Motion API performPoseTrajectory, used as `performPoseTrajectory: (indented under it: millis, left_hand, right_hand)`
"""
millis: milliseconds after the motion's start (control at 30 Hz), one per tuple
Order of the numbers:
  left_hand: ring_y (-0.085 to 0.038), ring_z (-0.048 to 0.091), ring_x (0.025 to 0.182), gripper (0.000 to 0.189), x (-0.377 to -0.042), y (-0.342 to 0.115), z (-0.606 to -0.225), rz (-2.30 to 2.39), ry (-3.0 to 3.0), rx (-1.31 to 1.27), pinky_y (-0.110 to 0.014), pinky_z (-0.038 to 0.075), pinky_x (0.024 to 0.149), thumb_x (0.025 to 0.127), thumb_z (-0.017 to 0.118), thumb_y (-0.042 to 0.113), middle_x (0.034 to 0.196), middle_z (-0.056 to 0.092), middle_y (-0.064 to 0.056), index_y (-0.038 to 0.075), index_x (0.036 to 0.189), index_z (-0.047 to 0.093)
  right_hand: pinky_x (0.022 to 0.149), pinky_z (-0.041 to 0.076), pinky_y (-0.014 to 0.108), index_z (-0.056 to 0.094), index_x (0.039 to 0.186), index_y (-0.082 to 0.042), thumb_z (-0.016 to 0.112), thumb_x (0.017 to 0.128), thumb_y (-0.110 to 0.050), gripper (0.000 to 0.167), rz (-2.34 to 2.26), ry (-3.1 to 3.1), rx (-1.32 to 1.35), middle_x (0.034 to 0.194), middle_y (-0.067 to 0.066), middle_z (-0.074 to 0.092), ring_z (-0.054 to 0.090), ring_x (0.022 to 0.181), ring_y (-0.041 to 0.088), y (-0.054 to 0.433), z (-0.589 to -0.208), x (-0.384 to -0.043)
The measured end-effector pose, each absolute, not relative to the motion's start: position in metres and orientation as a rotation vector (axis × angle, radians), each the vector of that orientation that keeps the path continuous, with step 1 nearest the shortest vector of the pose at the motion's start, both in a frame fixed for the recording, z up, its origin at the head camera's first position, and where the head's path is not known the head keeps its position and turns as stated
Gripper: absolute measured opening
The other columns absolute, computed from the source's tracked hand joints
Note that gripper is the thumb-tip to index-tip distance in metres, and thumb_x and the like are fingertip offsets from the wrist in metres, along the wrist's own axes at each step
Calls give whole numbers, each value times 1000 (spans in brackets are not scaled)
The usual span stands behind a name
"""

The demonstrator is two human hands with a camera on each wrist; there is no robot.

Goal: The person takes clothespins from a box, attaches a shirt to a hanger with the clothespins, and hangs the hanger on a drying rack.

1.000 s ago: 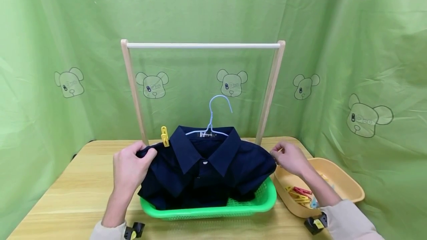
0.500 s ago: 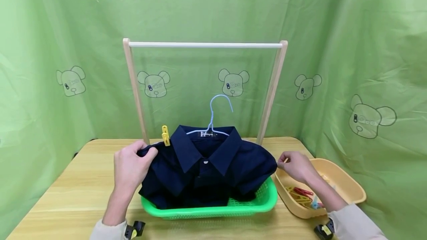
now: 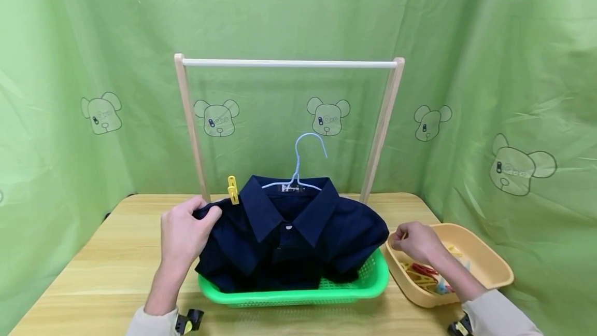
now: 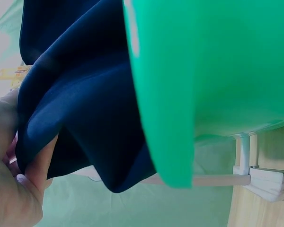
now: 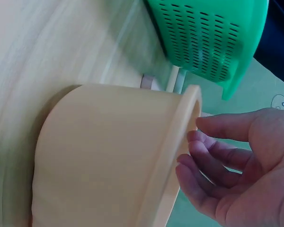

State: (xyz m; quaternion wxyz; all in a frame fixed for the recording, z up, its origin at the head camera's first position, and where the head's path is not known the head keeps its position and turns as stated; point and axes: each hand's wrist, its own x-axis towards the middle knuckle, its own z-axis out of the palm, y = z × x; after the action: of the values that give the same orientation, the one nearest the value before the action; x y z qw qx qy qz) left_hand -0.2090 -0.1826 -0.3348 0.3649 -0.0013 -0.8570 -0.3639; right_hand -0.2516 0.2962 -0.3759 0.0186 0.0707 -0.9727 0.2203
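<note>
Left grip pinches a navy shirt partly in a green basket; right grip, loosely curled and empty, has moved off it to the tan tray right of the basket, holding apparent clothespins.

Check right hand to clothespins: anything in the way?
Nothing visible. The right hand is at the rim of the open orange tray; the clothespins in view inside lie uncovered, though the forearm hides part of the tray.

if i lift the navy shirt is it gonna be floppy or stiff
The navy shirt would probably flop, as its cloth falls in soft folds beside the left hand. The collar may hold its shape better, since its folded edges look crisp.
</note>
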Motion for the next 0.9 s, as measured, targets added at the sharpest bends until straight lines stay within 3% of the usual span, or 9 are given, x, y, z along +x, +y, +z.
performPoseTrajectory:
  millis: [200,400,600,900]
  left_hand:
    - [-16,41,50,26,-210,-182,-335,-944,-2201,-9,-27,29,47,76,69,16,55,43,4,20,58,52]
    - [-16,40,49,27,-210,-183,-335,-936,-2200,-2,-27,29,47,76,69,16,54,41,5,21,57,51]
    - [-16,39,49,26,-210,-182,-336,-936,-2190,-12,-27,29,47,76,69,16,54,41,5,20,57,51]
    - [-15,39,49,26,-211,-181,-339,-932,-2165,-29,-27,29,47,76,70,15,54,41,5,20,58,51]
  right_hand:
    - [59,42,32,68,81,-7,72,77,-8,6,620,-3091,247,77,2,64,51,64,18,300,-378,-251]
    - [64,47,33,69,87,-3,64,66,2,22,564,-3131,353,87,7,68,55,73,20,301,-383,-253]
    - [71,53,38,68,87,-2,62,69,4,21,474,-3113,438,86,7,69,62,78,22,302,-389,-253]
    - [65,48,33,65,80,-6,57,69,7,19,469,-3088,446,78,2,63,55,71,17,305,-397,-253]
